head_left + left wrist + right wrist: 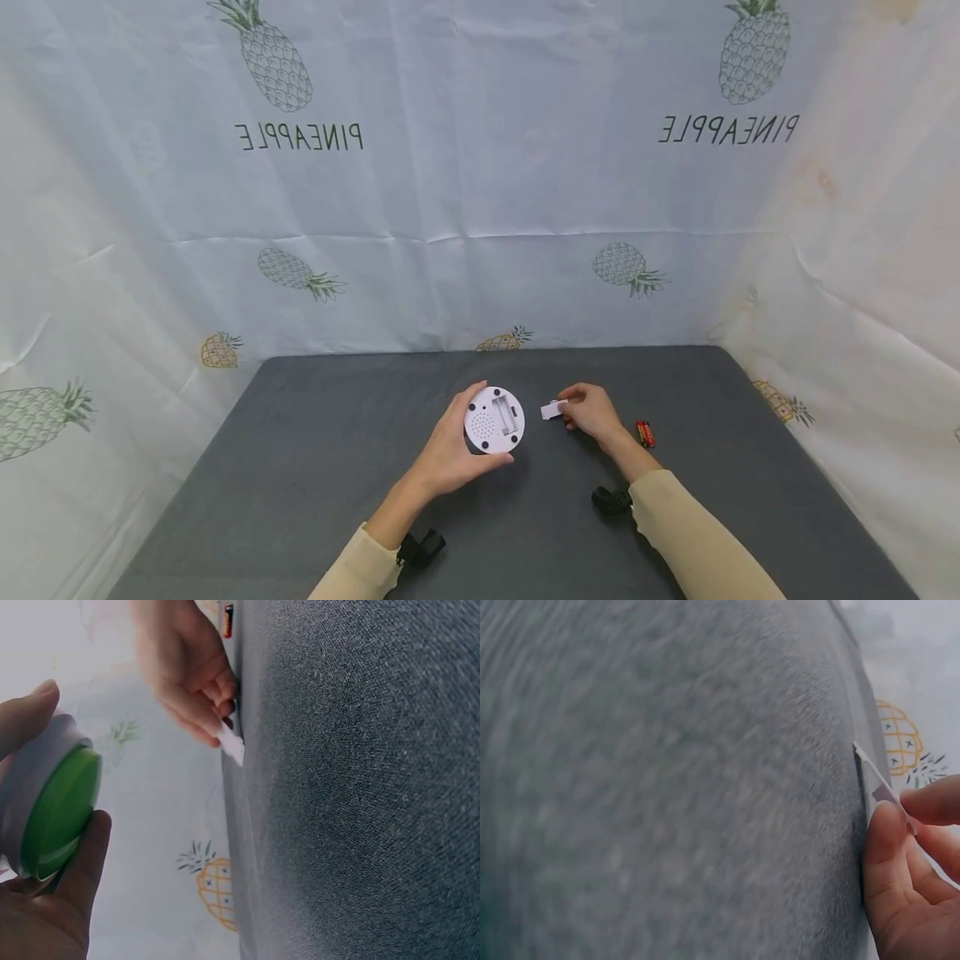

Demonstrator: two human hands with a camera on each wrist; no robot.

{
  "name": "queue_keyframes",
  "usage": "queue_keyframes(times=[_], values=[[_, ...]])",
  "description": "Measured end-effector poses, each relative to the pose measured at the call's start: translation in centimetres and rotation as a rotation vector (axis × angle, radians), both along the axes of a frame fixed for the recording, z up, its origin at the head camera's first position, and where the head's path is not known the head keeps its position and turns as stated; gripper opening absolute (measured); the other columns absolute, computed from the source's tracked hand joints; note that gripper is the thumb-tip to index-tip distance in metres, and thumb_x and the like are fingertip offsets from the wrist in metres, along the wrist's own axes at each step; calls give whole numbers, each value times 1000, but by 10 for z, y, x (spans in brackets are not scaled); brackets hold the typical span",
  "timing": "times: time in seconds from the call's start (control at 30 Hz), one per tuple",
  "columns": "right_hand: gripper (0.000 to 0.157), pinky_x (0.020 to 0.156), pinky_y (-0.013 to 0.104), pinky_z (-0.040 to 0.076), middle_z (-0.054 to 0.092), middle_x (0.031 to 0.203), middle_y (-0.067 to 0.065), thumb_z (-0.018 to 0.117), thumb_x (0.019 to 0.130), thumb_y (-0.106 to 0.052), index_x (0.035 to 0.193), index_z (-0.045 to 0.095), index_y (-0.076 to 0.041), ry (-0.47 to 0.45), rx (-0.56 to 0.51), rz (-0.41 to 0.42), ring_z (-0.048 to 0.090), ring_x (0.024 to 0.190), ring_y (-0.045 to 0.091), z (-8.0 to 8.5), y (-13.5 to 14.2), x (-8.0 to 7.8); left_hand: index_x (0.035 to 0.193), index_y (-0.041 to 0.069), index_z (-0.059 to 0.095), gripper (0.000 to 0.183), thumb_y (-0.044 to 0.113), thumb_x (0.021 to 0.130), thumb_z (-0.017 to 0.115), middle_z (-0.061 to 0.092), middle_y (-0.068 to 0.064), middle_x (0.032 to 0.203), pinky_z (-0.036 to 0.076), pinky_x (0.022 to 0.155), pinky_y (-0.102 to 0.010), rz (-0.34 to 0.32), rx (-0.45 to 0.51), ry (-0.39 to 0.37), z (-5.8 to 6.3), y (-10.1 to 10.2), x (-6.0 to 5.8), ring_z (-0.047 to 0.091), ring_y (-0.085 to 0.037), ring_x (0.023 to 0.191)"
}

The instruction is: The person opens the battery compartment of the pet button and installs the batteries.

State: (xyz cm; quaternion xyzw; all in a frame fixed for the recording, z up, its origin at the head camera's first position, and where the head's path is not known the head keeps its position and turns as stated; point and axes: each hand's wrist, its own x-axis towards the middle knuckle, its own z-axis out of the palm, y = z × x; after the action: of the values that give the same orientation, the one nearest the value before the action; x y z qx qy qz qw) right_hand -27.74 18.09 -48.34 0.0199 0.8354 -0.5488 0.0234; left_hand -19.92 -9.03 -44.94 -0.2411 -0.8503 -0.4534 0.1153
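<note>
My left hand (448,452) grips a round white sound button (483,425) by its rim, thumb and fingers on opposite sides. Its underside faces the head camera, with speaker holes, dark feet and an uncovered battery compartment (506,414) in which no battery shows. The left wrist view reveals a green top (64,814) on the other side. To the right of it, my right hand (592,411) pinches a small white battery cover (551,410) between thumb and fingers, just above the table. Red-and-black batteries (645,433) lie together on the table, right of that hand.
The dark grey table (300,467) runs back to a white curtain (465,167) printed with pineapples, which also hangs at both sides. A black wrist camera (422,548) is strapped to the left wrist, another black camera (611,500) to the right.
</note>
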Motion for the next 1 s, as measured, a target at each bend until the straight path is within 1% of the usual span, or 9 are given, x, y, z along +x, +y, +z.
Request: queue_keyframes(times=[0.07,0.17,0.27,0.47,0.6,0.73,0.8,0.87,1.0], values=[[21,62,34,55,67,93,15,69,93,-3,112,69,6,36,109,16,63,70,19,0,1,1,155,19,36,106,32,68,95,53,0,136,46,92,-42,-4,1,-2,0,0,0,53,-15,113],[23,69,38,53,67,95,13,72,91,-7,112,70,4,111,286,42,62,76,20,-1,2,2,155,19,36,106,32,68,95,53,-1,137,46,93,-42,-7,0,-2,0,0,0,53,-15,115],[25,74,43,50,66,93,11,74,89,-8,111,70,3,179,408,69,60,80,23,0,4,3,155,19,36,106,31,68,95,53,-1,137,46,93,-41,-8,-1,1,1,0,0,53,-15,114],[26,76,44,50,65,90,7,74,89,-9,113,70,2,217,482,133,58,80,21,6,13,10,155,20,36,106,32,68,95,54,-1,133,46,91,-41,-5,-3,6,1,0,-1,54,-15,112],[30,77,45,51,66,95,7,72,92,-11,119,69,2,255,546,196,60,83,21,13,21,18,155,21,36,106,32,68,96,54,0,134,47,91,-41,-7,2,0,0,-1,-1,54,-15,112],[32,81,49,52,67,107,10,72,94,-16,122,68,-1,308,668,239,65,96,28,18,30,29,155,22,36,106,32,68,96,54,1,135,47,91,-41,-7,4,-5,-1,-1,-1,53,-15,113],[33,84,52,52,67,112,13,71,95,-18,124,68,-2,341,732,251,65,103,33,20,35,34,155,21,37,106,31,68,96,53,0,136,47,92,-42,-8,9,-8,-1,-2,-1,53,-15,114],[35,85,54,51,67,115,14,72,95,-21,124,69,-2,386,797,259,64,107,36,21,41,37,155,21,37,106,31,68,95,53,0,139,46,94,-43,-9,9,-10,-1,-2,-1,53,-16,116],[37,88,55,51,67,116,16,73,94,-25,122,69,-1,475,884,292,62,110,38,22,55,43,155,21,37,104,31,68,95,52,0,141,46,95,-44,-13,6,-20,-1,-2,-1,53,-16,118]])
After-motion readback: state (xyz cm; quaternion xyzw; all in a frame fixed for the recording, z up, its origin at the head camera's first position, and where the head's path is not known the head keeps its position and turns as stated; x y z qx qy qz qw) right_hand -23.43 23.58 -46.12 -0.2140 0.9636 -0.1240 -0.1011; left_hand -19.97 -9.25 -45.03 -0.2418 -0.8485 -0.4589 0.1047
